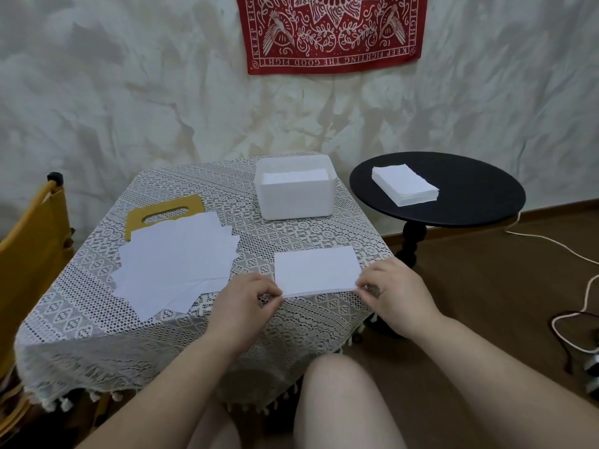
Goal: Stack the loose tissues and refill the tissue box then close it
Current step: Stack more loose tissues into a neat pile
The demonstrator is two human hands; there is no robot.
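I have my left hand (246,294) and right hand (387,288) each pinching a near corner of the stack (316,268) lying flat on the table (291,315) between my grips, long axis running from one grip to the other. If either pinch catches only the top sheets, I expect the stack to fan apart on lifting, well short of the box (296,197) beyond.

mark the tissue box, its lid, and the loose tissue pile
tissue box (296,202): head view, front wall of the white box.
lid (137,218): head view, bare tan part left of its slot.
loose tissue pile (175,264): head view, middle of the fanned sheets.
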